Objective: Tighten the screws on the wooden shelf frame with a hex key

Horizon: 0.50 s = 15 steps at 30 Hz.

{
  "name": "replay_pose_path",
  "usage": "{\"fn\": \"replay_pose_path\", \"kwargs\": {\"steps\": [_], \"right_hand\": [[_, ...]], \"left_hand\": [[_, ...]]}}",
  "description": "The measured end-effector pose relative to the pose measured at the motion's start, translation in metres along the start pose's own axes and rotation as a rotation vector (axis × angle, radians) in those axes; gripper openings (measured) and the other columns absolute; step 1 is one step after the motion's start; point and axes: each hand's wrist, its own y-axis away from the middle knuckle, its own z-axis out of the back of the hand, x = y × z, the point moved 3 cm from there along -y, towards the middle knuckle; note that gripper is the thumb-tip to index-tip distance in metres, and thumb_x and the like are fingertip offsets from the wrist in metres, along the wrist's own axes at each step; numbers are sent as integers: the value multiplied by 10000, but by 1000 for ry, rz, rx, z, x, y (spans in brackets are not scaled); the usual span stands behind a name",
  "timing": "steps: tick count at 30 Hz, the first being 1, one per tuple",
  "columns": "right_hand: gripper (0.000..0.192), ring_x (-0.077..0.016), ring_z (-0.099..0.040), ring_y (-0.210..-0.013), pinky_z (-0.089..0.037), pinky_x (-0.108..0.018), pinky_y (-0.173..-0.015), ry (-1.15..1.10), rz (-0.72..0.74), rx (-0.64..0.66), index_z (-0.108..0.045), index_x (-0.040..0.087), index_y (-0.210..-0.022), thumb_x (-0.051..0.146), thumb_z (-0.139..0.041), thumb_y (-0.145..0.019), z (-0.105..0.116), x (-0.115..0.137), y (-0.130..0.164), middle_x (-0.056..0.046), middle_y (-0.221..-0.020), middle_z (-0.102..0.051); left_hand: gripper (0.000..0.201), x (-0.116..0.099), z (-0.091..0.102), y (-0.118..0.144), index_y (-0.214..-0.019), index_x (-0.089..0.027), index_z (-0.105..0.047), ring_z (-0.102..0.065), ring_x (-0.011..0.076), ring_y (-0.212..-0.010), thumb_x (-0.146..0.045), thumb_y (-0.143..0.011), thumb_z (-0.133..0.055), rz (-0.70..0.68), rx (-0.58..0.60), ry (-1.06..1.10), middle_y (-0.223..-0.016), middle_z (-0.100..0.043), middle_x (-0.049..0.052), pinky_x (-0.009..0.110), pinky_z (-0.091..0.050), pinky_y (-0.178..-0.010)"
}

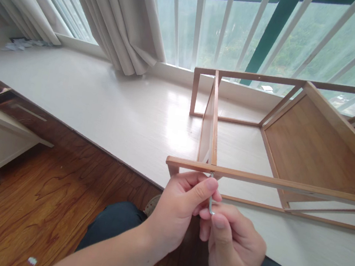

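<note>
L-shaped key point(210, 206), long axis forward, tip at wooden rail point(257, 179)

The left hand point(174, 214) and right hand point(237, 245) are bare, with short thumbnails, and the forearms point(114, 252) are bare too. Plain dark blue trousers point(115, 221) cover both legs, by the ledge's point(102, 100) near edge.

The bent key point(210, 206) is smooth, shiny metal, the rack frame point(257, 179) smooth wood, the ledge point(103, 96) glossy, the floor point(54, 208) glossy wood-grain, and the curtain point(115, 10) matt cloth.
</note>
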Motion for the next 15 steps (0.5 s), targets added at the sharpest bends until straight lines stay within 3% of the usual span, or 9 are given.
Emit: {"fn": "replay_pose_path", "kwargs": {"steps": [7,15], "right_hand": [[182,-124,-574,-520,-488,-240,-512,26,-41,0,-762,207,-987,195,-583,-1014,-2,0,-1,7,-594,-617],[189,-102,-574,-540,-472,-212,-535,-18,-64,19,-756,235,-1022,175,-577,-1020,-3,0,-1,24,-622,-630]], "left_hand": [[387,-1,-1,0,-733,-165,-662,-463,89,-351,-518,-874,-737,0,-43,-35,-482,-465,-55,193,-353,-337],[386,-1,0,0,-735,-158,-667,-449,86,-337,-510,-881,-730,15,-55,-11,-479,-438,-59,190,-359,-321]]}}
